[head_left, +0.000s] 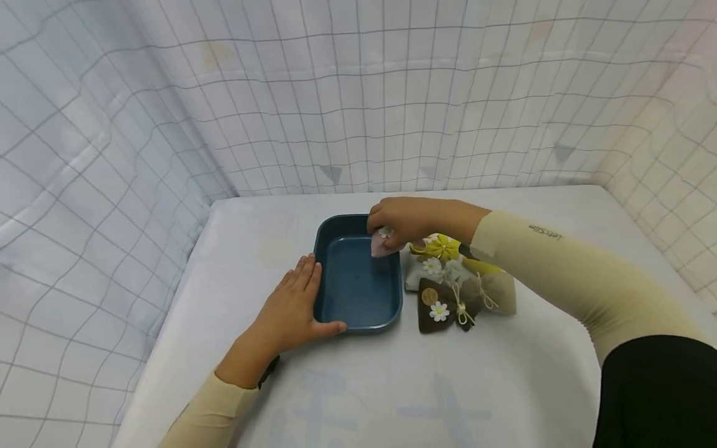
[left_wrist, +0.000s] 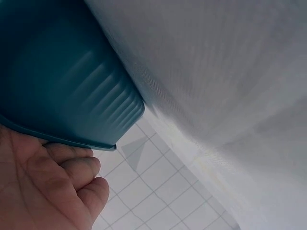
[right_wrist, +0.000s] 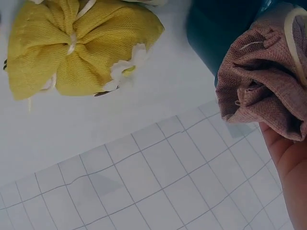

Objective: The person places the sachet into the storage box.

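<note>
A white cloth-covered table [head_left: 392, 386] sits inside a tent of pale fabric printed with a thin grey grid [head_left: 358, 93].

The right hand [head_left: 400, 219] hangs over the far right rim of a teal rectangular tray [head_left: 358, 317], fingers curled down and pinching a small pink drawstring sachet [head_left: 383, 244] by its gathered neck. In the right wrist view the sachet [right_wrist: 261, 84] shows a coarse woven weave, puckered where the cord cinches it, with the palm just below. The sachet hangs just inside the tray's wall, over its 1 o'clock corner, and I cannot tell whether it touches the floor of the tray.

The left hand [head_left: 294, 308] rests flat against the tray's near left side, about 8 o'clock, fingers straight along the wall and thumb laid along the front rim; it presses rather than grips. In the left wrist view the tray [left_wrist: 62, 81] looks like smooth moulded plastic with shallow ribs at its rounded corner, and its lip lies on the fingers [left_wrist: 72, 165].

The tray's long axis runs away from the person, 6 to 12 o'clock. The right hand is the nearer to the other sachets, which lie touching one another just right of the tray at 3 o'clock: a yellow sachet [head_left: 442, 247], a pale grey one [head_left: 426, 270], a dark brown one with a white daisy [head_left: 435, 305] and a tan one [head_left: 495, 292]. The yellow sachet [right_wrist: 79, 48] is the same coarse weave, tied with white cord.
</note>
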The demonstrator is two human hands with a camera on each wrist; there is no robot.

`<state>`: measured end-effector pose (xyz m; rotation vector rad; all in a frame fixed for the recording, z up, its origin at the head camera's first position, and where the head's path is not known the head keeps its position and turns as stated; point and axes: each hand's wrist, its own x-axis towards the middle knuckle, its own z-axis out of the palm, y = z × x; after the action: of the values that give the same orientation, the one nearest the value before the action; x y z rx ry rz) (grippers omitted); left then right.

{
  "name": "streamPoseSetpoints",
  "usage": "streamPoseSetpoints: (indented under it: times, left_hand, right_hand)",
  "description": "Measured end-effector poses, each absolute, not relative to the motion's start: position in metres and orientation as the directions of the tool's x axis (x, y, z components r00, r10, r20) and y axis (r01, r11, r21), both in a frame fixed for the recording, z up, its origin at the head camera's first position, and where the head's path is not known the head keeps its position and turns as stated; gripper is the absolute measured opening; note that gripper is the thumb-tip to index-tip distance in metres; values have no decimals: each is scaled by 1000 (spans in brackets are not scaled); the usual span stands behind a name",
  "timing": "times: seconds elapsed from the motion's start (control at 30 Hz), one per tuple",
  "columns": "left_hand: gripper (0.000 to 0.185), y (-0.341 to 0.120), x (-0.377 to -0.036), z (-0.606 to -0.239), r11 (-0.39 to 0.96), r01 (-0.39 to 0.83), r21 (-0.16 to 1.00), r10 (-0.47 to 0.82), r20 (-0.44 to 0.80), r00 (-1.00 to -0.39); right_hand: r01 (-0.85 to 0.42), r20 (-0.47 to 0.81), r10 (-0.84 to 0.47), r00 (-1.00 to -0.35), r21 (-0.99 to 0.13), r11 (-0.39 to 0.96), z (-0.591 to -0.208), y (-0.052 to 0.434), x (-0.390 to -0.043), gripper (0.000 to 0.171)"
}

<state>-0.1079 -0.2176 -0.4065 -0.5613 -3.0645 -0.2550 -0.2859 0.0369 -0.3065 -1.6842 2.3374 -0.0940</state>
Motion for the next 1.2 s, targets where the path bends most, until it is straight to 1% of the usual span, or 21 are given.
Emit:
streamPoseSetpoints:
  times: [0.13,0.3,0.5,0.8,1.13,1.2]
  left_hand:
    - [129,-218,-108,-406,920,359,159,356,50,-933]
    - [129,-218,-107,-407,920,356,160,353,47,-934]
    - [129,-217,-108,-407,919,360,159,356,54,-933]
    - [130,-217,-107,-406,920,353,167,350,51,-935]
    - [130,-217,-107,-407,922,350,163,346,53,-937]
    - [130,-217,-107,-407,923,350,163,346,53,-937]
  right_hand:
    - [-918,-202,-930,-309,-191,346,-310,29,-290,28]
    - [-920,-223,-929,-295,-196,339,-314,17,-292,27]
    - [-919,-264,-919,-294,-185,347,-320,8,-294,28]
    - [-899,-309,-890,-335,-177,400,-327,0,-298,33]
    - [-867,-366,-854,-370,-195,459,-334,-6,-300,36]
    - [-846,-386,-838,-385,-216,488,-336,-6,-299,37]
